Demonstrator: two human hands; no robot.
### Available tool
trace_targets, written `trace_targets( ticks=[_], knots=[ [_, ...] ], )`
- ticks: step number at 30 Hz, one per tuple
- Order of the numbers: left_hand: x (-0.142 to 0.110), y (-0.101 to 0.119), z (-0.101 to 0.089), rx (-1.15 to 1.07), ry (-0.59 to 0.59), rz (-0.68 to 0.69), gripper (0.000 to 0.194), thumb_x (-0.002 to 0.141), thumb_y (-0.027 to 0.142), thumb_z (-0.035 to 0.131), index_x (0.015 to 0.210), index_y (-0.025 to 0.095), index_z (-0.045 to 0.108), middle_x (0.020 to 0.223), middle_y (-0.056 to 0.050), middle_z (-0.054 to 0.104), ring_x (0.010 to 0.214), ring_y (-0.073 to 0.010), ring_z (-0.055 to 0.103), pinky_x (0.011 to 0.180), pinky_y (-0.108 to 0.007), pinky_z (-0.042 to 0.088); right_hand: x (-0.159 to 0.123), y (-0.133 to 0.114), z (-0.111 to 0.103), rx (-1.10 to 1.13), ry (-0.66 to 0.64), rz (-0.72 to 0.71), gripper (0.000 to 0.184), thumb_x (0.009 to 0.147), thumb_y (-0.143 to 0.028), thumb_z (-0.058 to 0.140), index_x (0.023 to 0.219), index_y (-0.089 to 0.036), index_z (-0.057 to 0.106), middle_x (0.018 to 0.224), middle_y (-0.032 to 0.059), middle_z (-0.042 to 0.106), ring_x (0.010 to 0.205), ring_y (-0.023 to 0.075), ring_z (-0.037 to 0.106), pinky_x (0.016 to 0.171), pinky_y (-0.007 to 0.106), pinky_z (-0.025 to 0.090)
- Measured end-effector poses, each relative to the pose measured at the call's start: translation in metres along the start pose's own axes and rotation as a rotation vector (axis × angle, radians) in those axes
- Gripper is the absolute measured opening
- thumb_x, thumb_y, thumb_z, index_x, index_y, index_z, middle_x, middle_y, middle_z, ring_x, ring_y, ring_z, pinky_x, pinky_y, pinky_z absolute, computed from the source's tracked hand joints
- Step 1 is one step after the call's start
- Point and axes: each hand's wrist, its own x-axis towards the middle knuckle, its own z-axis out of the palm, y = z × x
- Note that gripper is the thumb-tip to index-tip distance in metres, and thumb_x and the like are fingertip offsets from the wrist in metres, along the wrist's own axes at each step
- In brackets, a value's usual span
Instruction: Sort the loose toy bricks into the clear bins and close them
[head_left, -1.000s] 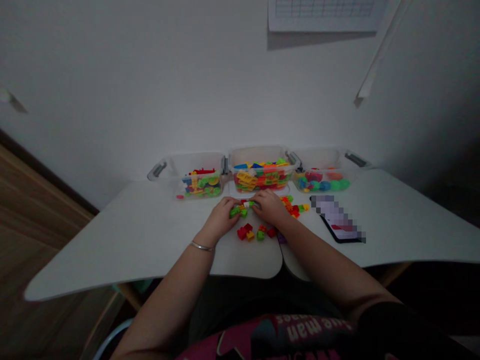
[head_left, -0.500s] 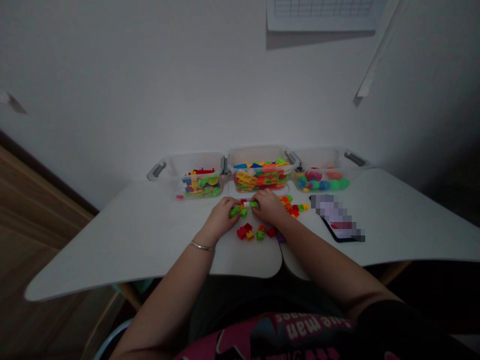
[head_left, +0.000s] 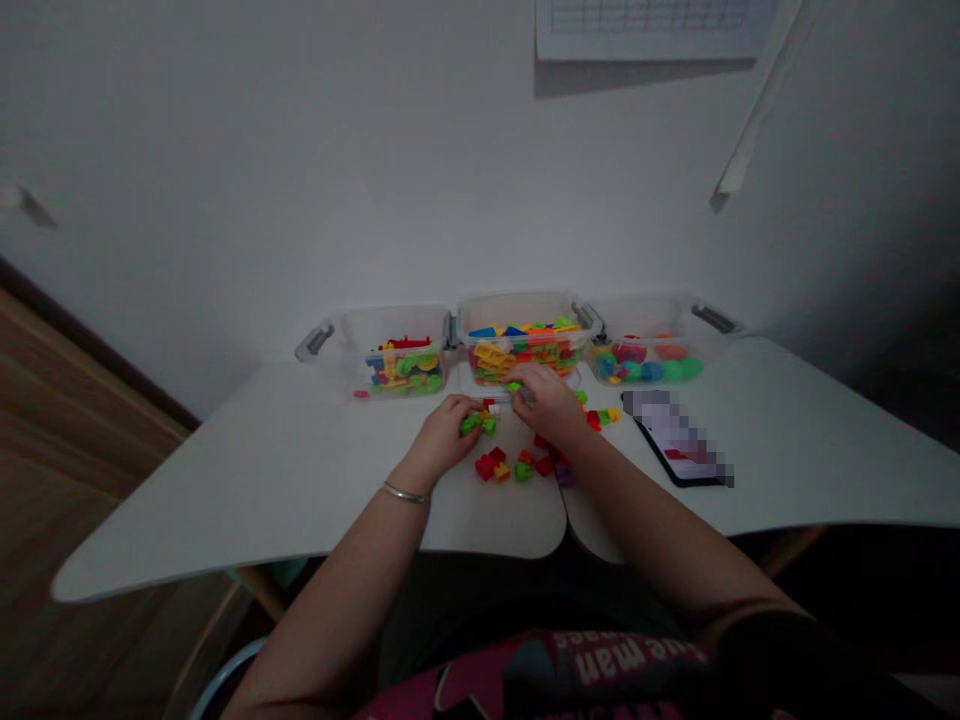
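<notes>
My left hand rests on the white table, fingers closed on a small assembly of green, white and red bricks. Just to its right, my right hand is lifted a little toward the middle clear bin, pinching a small green brick at its fingertips. Loose red, green, orange and purple bricks lie on the table near my wrists. More small bricks lie to the right of my right hand.
Three clear bins stand in a row against the wall: the left bin and the middle one hold mixed bricks, the right bin holds coloured balls. A phone lies at the right. A seam divides two tabletops near my body.
My right hand has lifted away from the brick assembly toward the middle bin, with a green brick at its fingertips. My left hand has stayed on the assembly.
</notes>
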Motion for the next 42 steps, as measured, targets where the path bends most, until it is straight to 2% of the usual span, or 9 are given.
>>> trace_targets(
  ticks=[5,12,15,20,23,26,30,34,42],
  knots=[
    [-0.001,0.0,0.0,0.002,0.007,-0.019,0.031,0.078,0.011,0.066,0.108,0.019,0.064,0.11,-0.008,0.063,0.107,-0.0227,0.06,0.1,-0.041,0.05,0.005,0.007,-0.021,-0.032,0.244,-0.022,0.028,0.08,-0.008,0.049,0.099,-0.022,0.065,0.108,0.0074,0.072,0.106,0.0233,0.063,0.098,0.042,0.047],
    [-0.002,-0.003,0.001,0.007,-0.014,-0.02,0.028,0.081,0.012,0.064,0.108,0.018,0.063,0.112,-0.009,0.061,0.109,-0.0232,0.059,0.102,-0.042,0.049,0.007,0.041,-0.039,-0.014,0.508,0.179,0.026,0.081,-0.012,0.047,0.093,-0.022,0.067,0.103,0.0073,0.072,0.102,0.0231,0.065,0.091,0.043,0.052],
    [-0.002,-0.003,0.0,0.01,-0.023,-0.036,0.029,0.08,0.012,0.065,0.108,0.018,0.063,0.112,-0.009,0.061,0.108,-0.0232,0.06,0.102,-0.042,0.049,0.014,0.049,-0.042,-0.006,0.546,0.226,0.027,0.082,-0.012,0.047,0.092,-0.023,0.069,0.103,0.0068,0.071,0.103,0.0225,0.064,0.095,0.044,0.051],
    [-0.002,-0.004,0.0,-0.006,-0.017,-0.038,0.029,0.081,0.014,0.065,0.109,0.019,0.063,0.113,-0.008,0.061,0.109,-0.023,0.06,0.102,-0.042,0.049,0.033,0.055,-0.04,0.027,0.506,0.269,0.031,0.077,-0.007,0.046,0.082,-0.022,0.073,0.097,0.0069,0.07,0.099,0.0227,0.063,0.096,0.043,0.049],
    [-0.002,-0.004,0.0,-0.006,-0.022,-0.037,0.029,0.081,0.015,0.066,0.11,0.019,0.063,0.113,-0.008,0.062,0.109,-0.0232,0.06,0.102,-0.042,0.049,0.04,0.056,-0.035,0.004,0.48,0.309,0.033,0.077,-0.006,0.045,0.083,-0.021,0.074,0.099,0.0084,0.068,0.102,0.0233,0.061,0.098,0.043,0.048],
    [-0.002,-0.004,0.001,-0.001,-0.024,-0.042,0.03,0.081,0.014,0.065,0.11,0.018,0.063,0.113,-0.009,0.061,0.109,-0.0233,0.06,0.102,-0.042,0.049,0.042,0.054,-0.032,-0.096,0.428,0.341,0.036,0.081,-0.007,0.044,0.091,-0.02,0.075,0.103,0.01,0.069,0.105,0.0246,0.059,0.1,0.044,0.046],
    [-0.001,-0.005,0.003,0.015,-0.02,-0.031,0.03,0.08,0.013,0.065,0.11,0.019,0.063,0.113,-0.009,0.062,0.109,-0.0234,0.06,0.102,-0.042,0.049,0.042,0.045,-0.03,-0.261,0.251,0.314,0.038,0.089,-0.016,0.044,0.114,-0.018,0.072,0.113,0.0113,0.07,0.108,0.0268,0.059,0.102,0.045,0.042],
    [-0.001,-0.006,0.004,0.018,-0.011,-0.026,0.03,0.08,0.013,0.065,0.11,0.019,0.063,0.112,-0.009,0.062,0.109,-0.0234,0.06,0.101,-0.043,0.049,0.04,0.037,-0.029,-0.394,0.108,0.259,0.039,0.096,-0.027,0.041,0.117,-0.016,0.071,0.113,0.0123,0.072,0.109,0.0286,0.06,0.108,0.049,0.034],
    [-0.002,-0.004,0.002,0.022,-0.019,-0.038,0.032,0.079,0.014,0.067,0.11,0.019,0.063,0.113,-0.009,0.063,0.109,-0.0238,0.06,0.101,-0.043,0.049,0.037,0.038,-0.028,-0.413,0.086,0.246,0.043,0.097,-0.032,0.039,0.126,-0.015,0.065,0.122,0.0133,0.069,0.115,0.0289,0.059,0.115,0.053,0.025]
  ],
)
